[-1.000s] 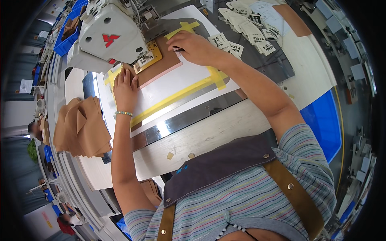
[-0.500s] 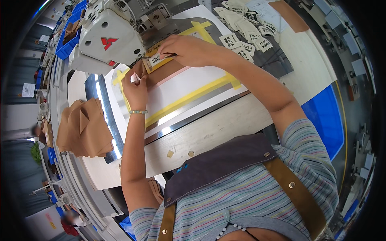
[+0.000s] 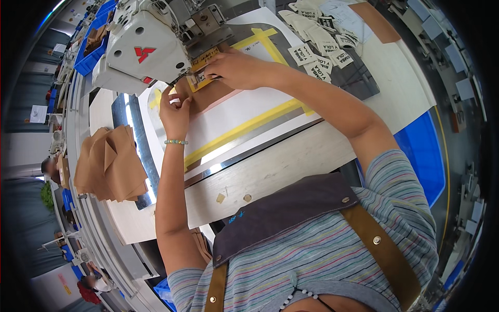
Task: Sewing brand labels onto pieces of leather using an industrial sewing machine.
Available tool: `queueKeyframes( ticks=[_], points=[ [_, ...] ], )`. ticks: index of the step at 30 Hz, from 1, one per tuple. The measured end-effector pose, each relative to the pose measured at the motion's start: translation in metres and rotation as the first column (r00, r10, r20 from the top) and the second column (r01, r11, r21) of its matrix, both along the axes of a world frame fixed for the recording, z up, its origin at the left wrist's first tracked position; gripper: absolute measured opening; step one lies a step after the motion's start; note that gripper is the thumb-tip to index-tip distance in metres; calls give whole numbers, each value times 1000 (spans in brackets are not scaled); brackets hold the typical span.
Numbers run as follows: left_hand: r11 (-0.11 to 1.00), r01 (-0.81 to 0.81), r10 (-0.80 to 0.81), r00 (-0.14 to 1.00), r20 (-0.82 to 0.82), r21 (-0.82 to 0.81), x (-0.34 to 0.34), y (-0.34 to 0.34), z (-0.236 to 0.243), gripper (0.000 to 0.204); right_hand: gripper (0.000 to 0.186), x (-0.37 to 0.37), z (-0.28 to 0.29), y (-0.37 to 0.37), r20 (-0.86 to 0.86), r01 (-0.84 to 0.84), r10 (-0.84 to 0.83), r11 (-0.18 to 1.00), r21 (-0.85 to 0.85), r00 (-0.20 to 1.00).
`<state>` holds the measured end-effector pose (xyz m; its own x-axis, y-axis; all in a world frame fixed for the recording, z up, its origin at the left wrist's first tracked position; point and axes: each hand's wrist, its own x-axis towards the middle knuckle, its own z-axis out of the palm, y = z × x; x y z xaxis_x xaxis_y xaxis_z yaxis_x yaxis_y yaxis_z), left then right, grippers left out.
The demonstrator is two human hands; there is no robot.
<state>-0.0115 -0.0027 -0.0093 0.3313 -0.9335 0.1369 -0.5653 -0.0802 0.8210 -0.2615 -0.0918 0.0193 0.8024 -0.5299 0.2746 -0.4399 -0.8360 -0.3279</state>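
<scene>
My right hand (image 3: pixel 236 70) is bent over a small yellow-edged template (image 3: pixel 195 87), fingers closed together on something small and dark that I cannot make out. Inside the template's window lies a pale label (image 3: pixel 198 78), partly covered by those fingertips. Beneath is a flat brown piece (image 3: pixel 221 93) with a pinkish lower edge. My left hand (image 3: pixel 175 112) is at this piece's left end, thumb and forefinger apart, close below the needle area of the white sewing machine (image 3: pixel 148 47). The fingertips there are partly hidden.
Yellow tape (image 3: pixel 239 127) frames a white sheet on the worktable. A stack of brown pieces (image 3: pixel 112 164) lies at left. Loose printed labels (image 3: pixel 317 44) are heaped at the far right, near another brown piece (image 3: pixel 375 22). A blue bin (image 3: pixel 423 156) stands beyond the table's right side.
My right fingertips have shifted slightly left and now cover more of the label. A white scrap between my left thumb and forefinger no longer shows there, and those fingers have spread.
</scene>
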Motion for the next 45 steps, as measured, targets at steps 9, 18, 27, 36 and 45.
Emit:
queueKeyframes(
  ticks=[9, 18, 27, 36, 45],
  points=[
    [991, 125, -128, 883, -452, -35, 21, 50, 11, 37, 35, -41, 45, 9, -77, 242, -230, 892, 381, 970],
    [1000, 1, 25, 589, -808, 31, -2, 55, 25, 47, 57, -33, 32, 17, -55, 188, -182, 972, 138, 982],
    [984, 156, 3, 453, -892, 83, -17, 30, 29, 29, 20, -17, -5, 27, -35, 37, -48, 959, -282, 998],
    [986, 166, -127, 839, -529, 26, 16, 51, -2, 23, 24, -14, 38, 71, -43, -261, 264, 963, 70, 964],
    [990, -71, -33, 724, -689, -122, 106, 169, 28, 39, 44, 9, 36, 35, 17, 71, -71, 997, 16, 997]
  ],
)
